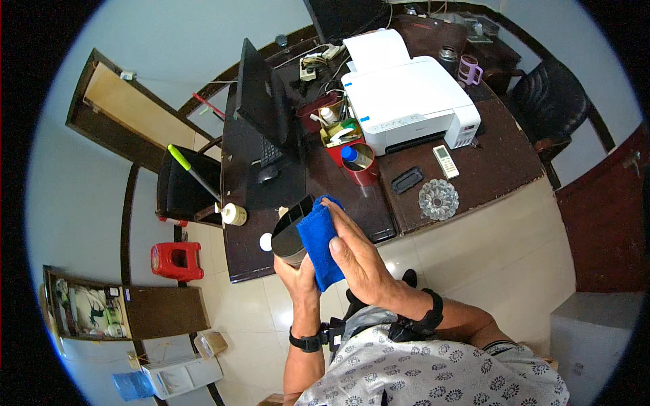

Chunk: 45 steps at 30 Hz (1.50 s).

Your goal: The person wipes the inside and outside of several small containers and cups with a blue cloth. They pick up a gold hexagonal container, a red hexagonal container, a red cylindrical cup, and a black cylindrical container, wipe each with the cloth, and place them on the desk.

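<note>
My left hand [299, 276] holds a dark oval container [290, 234] from below, above the near edge of the dark wooden desk [238, 264]. The container's open top shows dividers inside. A folded blue cloth [320, 248] lies against its right side, gripped by my right hand [358, 254] with the thumb on the cloth. Part of the container is hidden behind the cloth. Just left of the container a round white object [265, 242] shows on the desk; what it is cannot be told. A cream pump bottle [234, 214] stands near the desk's left edge.
The desk bears a monitor [259, 96], mouse [267, 175], red cup [361, 170] with a blue-capped bottle, white printer [411, 101], remote control [446, 161], small black tray [407, 179] and glass ashtray [438, 199]. A red stool [176, 261] stands left, a black chair [551, 96] right.
</note>
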Each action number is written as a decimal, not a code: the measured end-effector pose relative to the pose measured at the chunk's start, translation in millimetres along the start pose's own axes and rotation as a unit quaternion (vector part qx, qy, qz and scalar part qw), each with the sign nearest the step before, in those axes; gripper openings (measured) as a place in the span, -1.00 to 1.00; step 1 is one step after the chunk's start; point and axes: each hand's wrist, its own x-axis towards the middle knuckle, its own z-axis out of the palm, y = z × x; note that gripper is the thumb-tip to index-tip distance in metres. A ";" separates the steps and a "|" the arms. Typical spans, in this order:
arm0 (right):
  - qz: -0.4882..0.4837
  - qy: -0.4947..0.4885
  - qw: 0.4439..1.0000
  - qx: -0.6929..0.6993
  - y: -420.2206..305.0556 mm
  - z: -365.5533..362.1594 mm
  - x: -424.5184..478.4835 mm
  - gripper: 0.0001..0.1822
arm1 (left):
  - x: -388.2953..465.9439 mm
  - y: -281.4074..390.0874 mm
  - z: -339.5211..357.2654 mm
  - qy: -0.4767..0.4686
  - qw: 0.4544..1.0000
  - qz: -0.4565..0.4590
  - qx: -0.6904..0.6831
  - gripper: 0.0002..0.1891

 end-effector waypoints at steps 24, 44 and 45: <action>0.063 0.103 0.983 0.137 8.8 14.6 61.1 -0.31 | 41.6 28.8 -13.6 -0.130 0.981 0.028 -0.143 -0.16; -0.102 0.054 0.989 -0.093 -32.0 44.0 26.7 -0.32 | 54.2 24.8 -32.3 -0.087 0.991 0.077 -0.071 -0.21; -0.103 0.047 0.990 -0.089 -31.3 41.4 27.5 -0.32 | 50.7 27.3 -32.3 -0.101 0.988 0.069 -0.093 -0.19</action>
